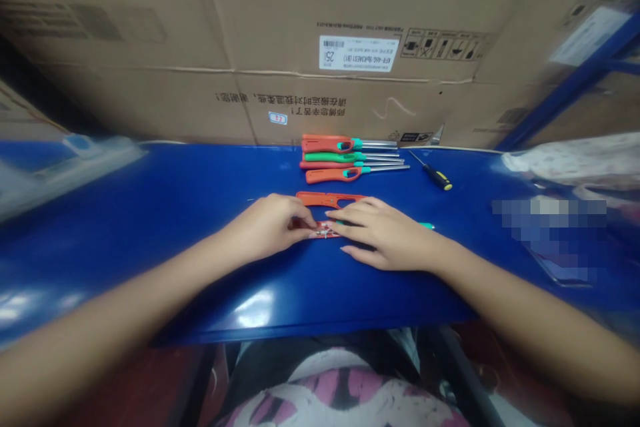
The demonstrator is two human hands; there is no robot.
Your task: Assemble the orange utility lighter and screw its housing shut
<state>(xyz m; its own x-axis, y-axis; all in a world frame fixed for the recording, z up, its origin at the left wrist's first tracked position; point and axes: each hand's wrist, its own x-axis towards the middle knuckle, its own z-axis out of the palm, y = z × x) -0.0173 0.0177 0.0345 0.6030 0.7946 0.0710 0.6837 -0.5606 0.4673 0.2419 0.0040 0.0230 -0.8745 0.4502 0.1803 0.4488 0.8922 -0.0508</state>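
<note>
An opened orange lighter body (325, 233) lies on the blue table in front of me, with small white and metal parts showing inside. My left hand (274, 227) pinches at its left end with thumb and fingertips; the exact part between them is hidden. Stretched over its right side is my right hand (383, 233), fingers spread and fingertips touching it. A green tip (427, 225) shows beyond that hand. Just behind lies a loose orange shell half (317, 199) with a trigger opening, partly covered by the right hand.
Several long-nosed lighters (327, 175), orange, red and green, lie in a row farther back. A black and yellow screwdriver (440, 178) is to their right. A large cardboard box (250, 33) walls off the back. White cloth (555, 159) lies at right, beside a blurred object.
</note>
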